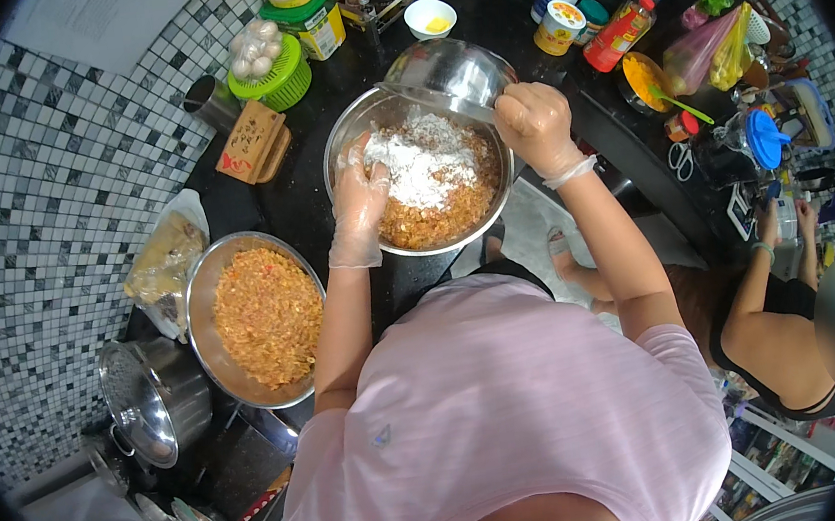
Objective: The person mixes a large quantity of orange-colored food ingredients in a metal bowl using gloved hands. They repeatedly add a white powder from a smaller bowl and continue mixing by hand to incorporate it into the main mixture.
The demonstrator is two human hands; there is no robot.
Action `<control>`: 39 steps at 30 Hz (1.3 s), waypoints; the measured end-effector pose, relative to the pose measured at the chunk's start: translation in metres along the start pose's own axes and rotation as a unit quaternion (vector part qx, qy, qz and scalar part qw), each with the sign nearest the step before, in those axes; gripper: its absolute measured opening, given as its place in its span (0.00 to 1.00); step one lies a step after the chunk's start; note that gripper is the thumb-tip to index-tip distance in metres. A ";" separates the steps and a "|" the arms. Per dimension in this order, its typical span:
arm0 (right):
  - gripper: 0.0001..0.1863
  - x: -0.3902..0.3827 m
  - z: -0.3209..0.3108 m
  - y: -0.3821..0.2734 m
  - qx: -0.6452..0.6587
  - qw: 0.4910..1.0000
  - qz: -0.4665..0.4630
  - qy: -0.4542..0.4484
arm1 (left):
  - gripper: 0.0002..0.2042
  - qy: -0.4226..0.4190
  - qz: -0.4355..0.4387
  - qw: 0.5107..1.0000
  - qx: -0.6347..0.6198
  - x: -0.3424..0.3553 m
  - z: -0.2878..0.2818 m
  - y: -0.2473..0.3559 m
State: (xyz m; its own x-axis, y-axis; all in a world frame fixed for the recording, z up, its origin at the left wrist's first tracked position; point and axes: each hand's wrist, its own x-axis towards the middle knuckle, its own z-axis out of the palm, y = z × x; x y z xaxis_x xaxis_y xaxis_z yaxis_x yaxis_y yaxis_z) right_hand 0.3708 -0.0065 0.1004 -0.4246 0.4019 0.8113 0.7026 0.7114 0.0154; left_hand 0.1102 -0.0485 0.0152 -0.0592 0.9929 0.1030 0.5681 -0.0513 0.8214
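A wide steel mixing bowl (506,184) holds an orange-brown shredded mixture (439,220) with a heap of white powder (419,168) on top. My right hand (535,127), in a clear plastic glove, is closed on the rim of a smaller steel bowl (454,68). That bowl is tipped over the far side of the mixing bowl, and its inside is hidden. Also gloved, my left hand (361,191) is at the mixing bowl's left side, beside the powder. Its thumb stands apart from the fingers, whose tips are partly hidden.
Left of me are a second steel bowl (207,351) of orange mixture and a lidded pot (181,389). A wooden block (250,141) and green basket (285,80) stand at the back left. Bottles (617,35) line the right counter. Another person (781,326) works at far right.
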 end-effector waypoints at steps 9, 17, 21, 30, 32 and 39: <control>0.06 -0.097 0.056 0.111 0.239 0.712 0.631 0.193 | 0.42 -0.162 -0.044 0.971 0.169 0.045 0.017 -0.005; 0.08 -0.160 0.099 0.085 0.336 0.522 0.754 0.213 | 0.49 -0.260 -0.128 0.944 0.157 0.078 0.031 0.013; 0.20 -0.147 0.093 0.073 0.349 0.483 0.799 0.078 | 0.47 -0.259 -0.093 0.931 0.241 0.082 0.046 0.006; 0.22 -0.120 0.057 -0.033 0.392 0.653 0.648 0.020 | 0.30 -0.307 -0.054 0.914 0.261 0.084 0.058 0.019; 0.21 -0.133 0.066 -0.027 0.392 0.663 0.637 0.021 | 0.27 -0.303 -0.034 0.914 0.268 0.078 0.056 0.029; 0.38 -0.151 0.090 0.063 0.308 0.511 0.801 -0.048 | 0.27 -0.212 0.070 0.931 0.290 0.026 0.026 0.030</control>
State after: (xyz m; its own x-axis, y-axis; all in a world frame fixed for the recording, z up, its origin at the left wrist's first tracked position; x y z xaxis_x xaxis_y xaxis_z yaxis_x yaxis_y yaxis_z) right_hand 0.4279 0.0291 -0.0738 0.3670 0.7585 -0.5385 -0.1087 -0.5399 -0.8347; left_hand 0.1471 -0.0214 0.0282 0.3081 0.9400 -0.1464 0.9006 -0.2386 0.3634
